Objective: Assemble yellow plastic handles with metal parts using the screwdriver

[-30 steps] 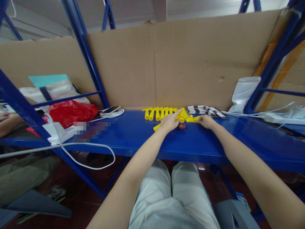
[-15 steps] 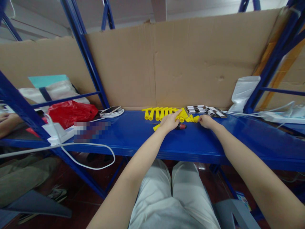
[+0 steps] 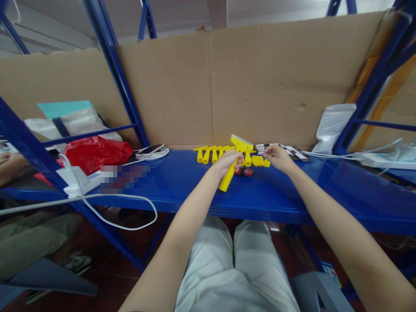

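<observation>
My left hand (image 3: 230, 161) is wrapped round the handle of a yellow scraper (image 3: 227, 178), its wide head tilted up toward the cardboard. Over the right end of the row, my right hand (image 3: 277, 157) has its fingertips drawn together; whatever they hold, if anything, is too small to make out. Small yellow pieces (image 3: 259, 161) lie in a tight line below those fingers. More yellow scrapers (image 3: 206, 156) stand side by side at the back, partly hidden by my left hand. A red and black tool handle (image 3: 247, 172) lies just right of that hand.
Black-and-white packets (image 3: 294, 152) lie behind my right hand. A cardboard sheet (image 3: 260, 86) backs the blue shelf (image 3: 182, 182). To the left are a phone (image 3: 152, 149) on a coiled cable, a red bag (image 3: 97, 154) and a white power strip (image 3: 87, 184). Another person sits far left.
The scraper in my left hand has turned, its handle now pointing down toward me and its head raised. My right hand has lifted slightly off the small yellow pieces and shifted left.
</observation>
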`<state>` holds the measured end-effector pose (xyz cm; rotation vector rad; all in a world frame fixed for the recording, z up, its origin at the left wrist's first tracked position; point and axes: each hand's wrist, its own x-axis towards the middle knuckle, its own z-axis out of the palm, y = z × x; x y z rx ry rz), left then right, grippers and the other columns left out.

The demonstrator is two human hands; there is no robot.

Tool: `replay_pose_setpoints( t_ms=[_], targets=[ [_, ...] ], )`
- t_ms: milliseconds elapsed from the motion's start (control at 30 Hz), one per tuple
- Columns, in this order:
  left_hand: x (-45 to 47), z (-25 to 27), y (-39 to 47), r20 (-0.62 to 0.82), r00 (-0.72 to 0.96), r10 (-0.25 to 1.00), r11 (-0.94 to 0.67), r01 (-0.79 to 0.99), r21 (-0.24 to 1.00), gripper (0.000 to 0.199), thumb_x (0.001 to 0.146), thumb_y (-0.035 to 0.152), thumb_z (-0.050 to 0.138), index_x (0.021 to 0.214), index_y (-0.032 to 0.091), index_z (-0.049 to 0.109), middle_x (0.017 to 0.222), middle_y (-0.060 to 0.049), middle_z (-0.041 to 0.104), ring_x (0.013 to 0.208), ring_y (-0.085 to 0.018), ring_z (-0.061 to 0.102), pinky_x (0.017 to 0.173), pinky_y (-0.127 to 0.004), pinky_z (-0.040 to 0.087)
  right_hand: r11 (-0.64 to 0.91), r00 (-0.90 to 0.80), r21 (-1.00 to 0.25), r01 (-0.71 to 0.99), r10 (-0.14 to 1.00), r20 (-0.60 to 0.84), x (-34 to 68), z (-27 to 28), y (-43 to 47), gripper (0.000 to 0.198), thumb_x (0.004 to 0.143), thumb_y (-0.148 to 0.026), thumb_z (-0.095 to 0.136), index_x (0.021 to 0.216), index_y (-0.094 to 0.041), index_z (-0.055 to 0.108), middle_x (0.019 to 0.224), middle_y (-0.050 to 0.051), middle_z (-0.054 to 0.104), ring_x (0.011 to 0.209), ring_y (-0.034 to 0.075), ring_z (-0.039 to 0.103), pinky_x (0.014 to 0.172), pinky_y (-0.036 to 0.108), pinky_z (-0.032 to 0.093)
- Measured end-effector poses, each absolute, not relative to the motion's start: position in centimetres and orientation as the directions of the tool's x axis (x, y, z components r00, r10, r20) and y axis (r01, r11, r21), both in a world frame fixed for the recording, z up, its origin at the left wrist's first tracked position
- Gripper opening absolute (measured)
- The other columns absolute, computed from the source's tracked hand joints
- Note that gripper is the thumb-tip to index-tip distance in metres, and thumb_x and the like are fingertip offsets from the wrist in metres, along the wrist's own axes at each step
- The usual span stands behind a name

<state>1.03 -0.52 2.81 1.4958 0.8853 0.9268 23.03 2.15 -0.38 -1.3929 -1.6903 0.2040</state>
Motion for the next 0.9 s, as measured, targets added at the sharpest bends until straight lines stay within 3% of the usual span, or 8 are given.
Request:
replay_pose_setpoints(
  t_ms=[133,333,500,633,900],
  targets=[
    [1.1,2.5,-0.5,-0.064,0.469,0.881,0.031,0.077,0.997,0.027,0.084,0.001,0.04,0.065,0.02,0.04,0.043,0.008,0.042,0.032,-0.004,0.034,0.039,-0.018,0.032,0.452,0.009,-0.733,0.507,0.848,0.53,21.6,-0.5,2.0,0.014,0.074,-0.023,0.064,0.078,-0.019,0.052,0.077,0.003,0.062,0.071,0.014,0.059,0.072,0.03,0.053],
    [1.4,2.2,-0.6,-0.139,0.509,0.85,0.07,0.153,0.986,0.025,0.086,0.003,0.042,0.067,0.019,0.042,0.043,0.008,0.043,0.033,-0.004,0.037,0.039,-0.017,0.038,0.472,-0.043,-0.745,0.471,0.856,0.515,20.3,-0.9,1.5,0.021,0.071,-0.029,0.07,0.076,-0.02,0.051,0.074,0.001,0.06,0.066,0.012,0.056,0.067,0.029,0.052],
    [1.3,1.9,-0.3,-0.131,0.507,0.852,0.045,0.177,0.983,0.027,0.086,0.003,0.045,0.063,0.018,0.044,0.044,0.007,0.044,0.036,-0.004,0.041,0.045,-0.016,0.044,0.51,-0.095,-0.741,0.438,0.845,0.526,19.9,-0.9,1.3,0.025,0.069,-0.031,0.073,0.075,-0.02,0.051,0.07,0.0,0.058,0.065,0.012,0.055,0.065,0.028,0.052],
    [1.3,1.6,-0.1,-0.122,0.509,0.852,0.03,0.184,0.982,0.028,0.085,0.004,0.047,0.06,0.017,0.045,0.044,0.007,0.044,0.036,-0.004,0.041,0.047,-0.018,0.047,0.476,-0.1,-0.782,0.403,0.872,0.48,19.6,-0.8,1.1,0.022,0.068,-0.022,0.072,0.075,-0.02,0.051,0.068,-0.002,0.057,0.064,0.011,0.054,0.067,0.028,0.052],
    [1.3,1.6,-0.2,-0.085,0.551,0.83,-0.018,0.179,0.984,0.028,0.085,0.004,0.044,0.06,0.017,0.045,0.044,0.007,0.044,0.035,-0.004,0.04,0.047,-0.018,0.047,0.45,-0.069,-0.792,0.414,0.882,0.465,19.5,-0.8,1.2,0.021,0.069,-0.02,0.07,0.077,-0.02,0.05,0.072,0.0,0.059,0.068,0.013,0.056,0.071,0.03,0.052]
  ],
)
